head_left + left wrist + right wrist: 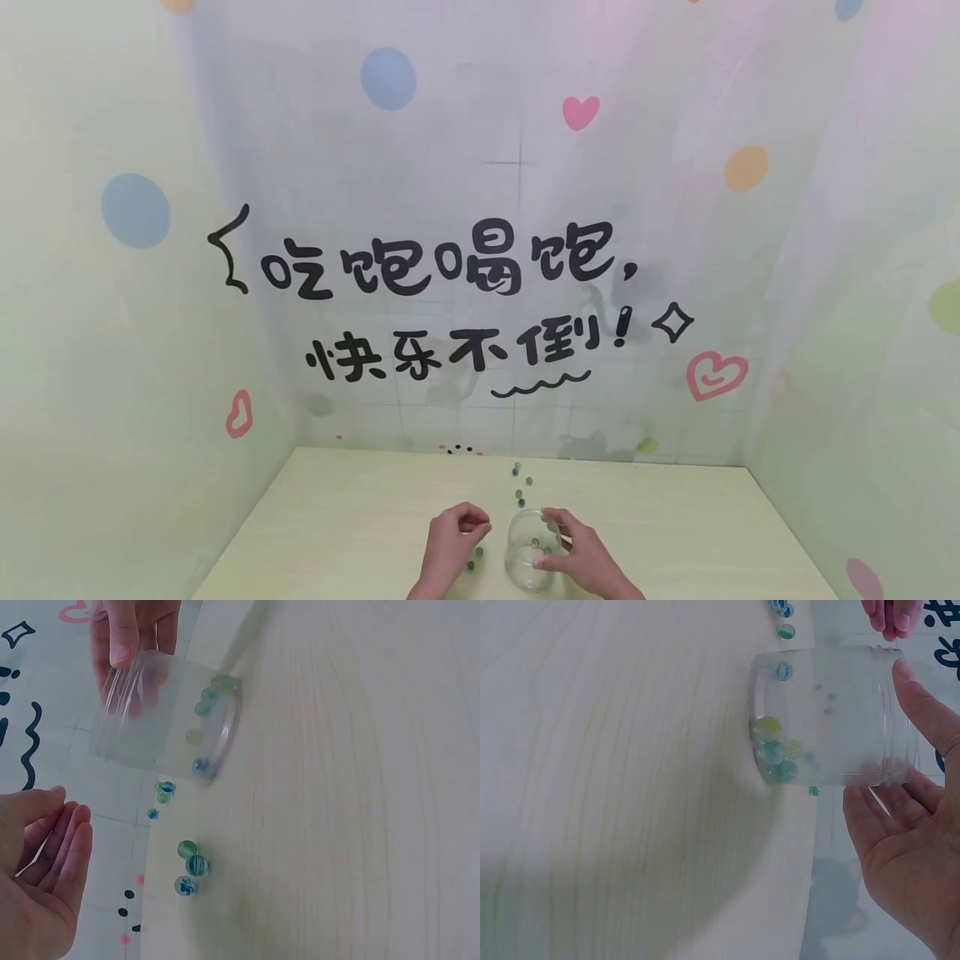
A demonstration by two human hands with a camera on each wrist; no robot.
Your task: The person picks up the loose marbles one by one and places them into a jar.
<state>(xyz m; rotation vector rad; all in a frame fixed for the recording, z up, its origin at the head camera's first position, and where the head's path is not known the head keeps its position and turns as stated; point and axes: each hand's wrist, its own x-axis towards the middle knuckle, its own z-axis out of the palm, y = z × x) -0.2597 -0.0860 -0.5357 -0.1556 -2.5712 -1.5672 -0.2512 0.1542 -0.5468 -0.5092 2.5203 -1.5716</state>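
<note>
A clear jar (521, 557) stands upright on the table, with several green, yellowish and blue glass marbles (772, 752) lying at its bottom. My right hand (583, 554) holds the jar near its rim, thumb on one side and fingers on the other. Left of the jar, my left hand (450, 542) hovers above the table, apart from it. The left fingers bend loosely with the thumb tip close to the fingertips (80, 814); no marble shows between them. Near that hand, three loose marbles (197, 865), green and blue, lie on the wood.
Several more marbles (519, 494) are scattered behind the jar toward the back of the pale wooden table (337, 517). A printed backdrop (450, 150) with black lettering, dots and hearts rises behind the table's rear edge and along both sides.
</note>
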